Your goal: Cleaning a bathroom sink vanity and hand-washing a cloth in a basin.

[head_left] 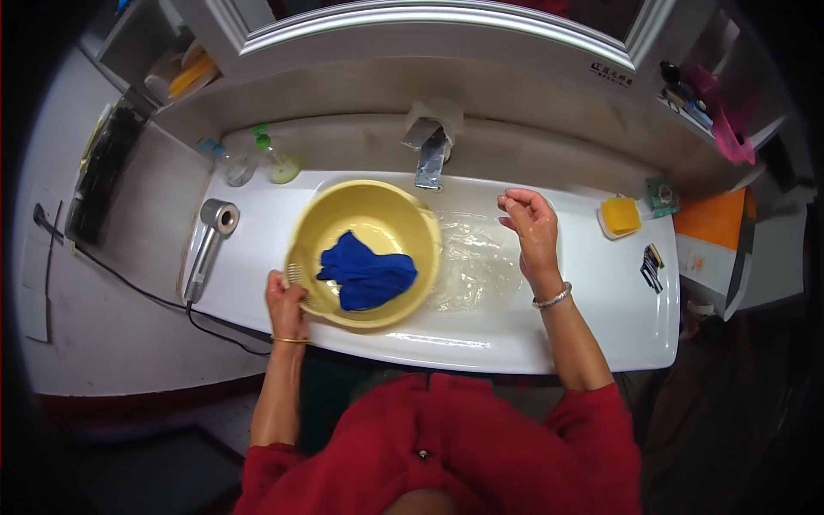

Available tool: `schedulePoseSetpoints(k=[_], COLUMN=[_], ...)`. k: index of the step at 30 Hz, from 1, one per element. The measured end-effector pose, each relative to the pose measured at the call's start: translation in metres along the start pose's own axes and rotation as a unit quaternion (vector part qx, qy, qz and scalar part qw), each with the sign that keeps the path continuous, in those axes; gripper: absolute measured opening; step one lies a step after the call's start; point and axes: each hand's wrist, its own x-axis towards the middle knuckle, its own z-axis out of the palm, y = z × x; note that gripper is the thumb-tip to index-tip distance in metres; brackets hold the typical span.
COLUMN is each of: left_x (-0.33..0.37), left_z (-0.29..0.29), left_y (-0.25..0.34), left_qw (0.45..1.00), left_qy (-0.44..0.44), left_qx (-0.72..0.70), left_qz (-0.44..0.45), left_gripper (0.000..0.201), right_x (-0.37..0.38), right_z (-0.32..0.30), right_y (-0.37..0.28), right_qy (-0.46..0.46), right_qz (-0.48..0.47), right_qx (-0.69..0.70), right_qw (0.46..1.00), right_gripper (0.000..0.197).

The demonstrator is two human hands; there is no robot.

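A yellow plastic basin (311, 225) rests on the left part of the white sink, partly over the bowl. Inside it lies a crumpled blue cloth (365, 270). My left hand (286, 305) grips the basin's near left rim, thumb and fingers closed on its slotted edge. Over the sink bowl (481, 292), which holds shallow rippled water, my right hand (530, 230) is raised with loosely bent fingers and nothing visible in them. It looks wet and is apart from the basin. Behind the bowl stands a metal faucet (432, 159).
A grey hair dryer (211, 240) with a black cord lies at the left. Two pump bottles (279, 161) stand behind it. On the right are a yellow block in a dish (620, 216), a small green box (662, 196) and small dark items (652, 268). A framed mirror (446, 17) hangs above.
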Motion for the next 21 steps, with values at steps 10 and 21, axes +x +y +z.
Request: schedulePoseSetpoints(k=[10,21], left_x=[0.007,-0.004], left_z=[-0.034,0.036], left_y=[0.037,-0.022], left_qw=[0.997,0.995], left_qy=[0.06,-0.014], left_qx=[-0.043,-0.051], left_qz=[0.022,-0.085], left_gripper=[0.026,0.026], right_x=[0.016,0.045], right_z=[0.011,0.071], right_y=[0.033,-0.014], right_qy=[-0.039,-0.11], right_qz=[0.089,-0.113], right_qx=[0.0,-0.072], right_qw=[0.995,0.985], right_gripper=[0.016,0.014])
